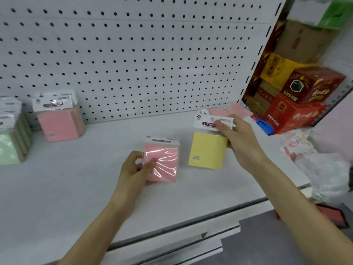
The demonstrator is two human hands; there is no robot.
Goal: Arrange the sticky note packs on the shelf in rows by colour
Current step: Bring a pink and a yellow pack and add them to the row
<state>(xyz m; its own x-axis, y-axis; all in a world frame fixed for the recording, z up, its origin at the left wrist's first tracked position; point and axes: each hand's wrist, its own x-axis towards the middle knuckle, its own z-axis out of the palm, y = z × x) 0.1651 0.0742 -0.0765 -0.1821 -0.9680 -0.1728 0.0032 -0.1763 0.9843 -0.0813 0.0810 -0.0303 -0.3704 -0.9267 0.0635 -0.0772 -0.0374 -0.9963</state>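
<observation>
Head view, left to right: green packs (pixel 9 150) and a pink row (pixel 59 121) already stand at the shelf's (pixel 95 188) far left, while the left hand (pixel 133 167) pinches a pink pack (pixel 162 163) by its edge and the right hand (pixel 238 138) closes thumb and fingers on the header card of a yellow pack (pixel 207 150). Both grips are shut on their packs above mid-shelf. Light, stiff little blocks in glossy, likely slippery film, they seem best held across the pad edges rather than by the flimsy card.
</observation>
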